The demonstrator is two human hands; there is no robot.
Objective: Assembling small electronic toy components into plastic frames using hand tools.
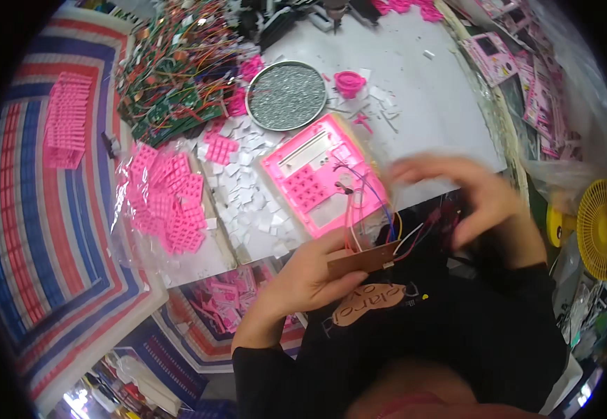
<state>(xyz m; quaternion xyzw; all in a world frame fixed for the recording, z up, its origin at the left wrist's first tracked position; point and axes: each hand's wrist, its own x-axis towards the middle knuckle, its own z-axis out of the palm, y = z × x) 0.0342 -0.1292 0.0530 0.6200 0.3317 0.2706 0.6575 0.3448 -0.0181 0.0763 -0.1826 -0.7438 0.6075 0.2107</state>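
Observation:
In my left hand [310,276] I hold a brown circuit board [363,261] by its left end, thumb below and fingers above. Red, white, blue and yellow wires run up from the board to a pink plastic housing [328,174] on the table just beyond. A pink button pad [306,188] is set in the housing. My right hand [474,195], blurred by motion, is to the right of the housing with its fingers spread apart. Dark red and black wires [434,218] hang near its thumb, and whether it touches them is unclear.
A round tin of small metal screws [286,96] stands beyond the housing. Wired green boards [171,91] are heaped at the far left. Left of the housing lie white paper squares [251,206] and a bag of pink button pads [167,199]. A yellow fan [599,229] stands at right.

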